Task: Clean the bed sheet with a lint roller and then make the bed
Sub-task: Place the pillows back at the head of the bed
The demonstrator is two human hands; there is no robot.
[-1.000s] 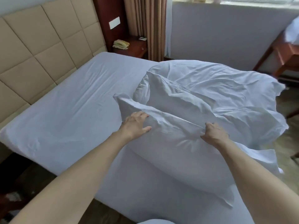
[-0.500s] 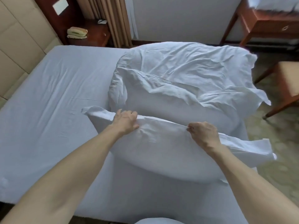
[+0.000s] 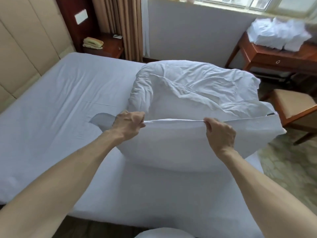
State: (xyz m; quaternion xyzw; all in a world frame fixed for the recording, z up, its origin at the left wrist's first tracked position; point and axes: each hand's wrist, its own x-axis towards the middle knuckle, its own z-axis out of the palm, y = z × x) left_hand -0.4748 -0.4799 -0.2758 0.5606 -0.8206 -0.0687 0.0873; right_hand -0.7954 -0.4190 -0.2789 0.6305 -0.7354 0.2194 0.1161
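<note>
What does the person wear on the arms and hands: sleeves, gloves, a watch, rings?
Nothing that shows. The left arm and the right arm are bare to the frame edge, no sleeve in view. The left hand and the right hand have no glove; no watch, bracelet or ring is visible.

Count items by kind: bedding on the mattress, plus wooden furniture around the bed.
Pillow: 1
Rumpled duvet: 1
Bed sheet: 1
Nightstand: 1
Desk: 1
Chair: 1
Total: 6
</note>
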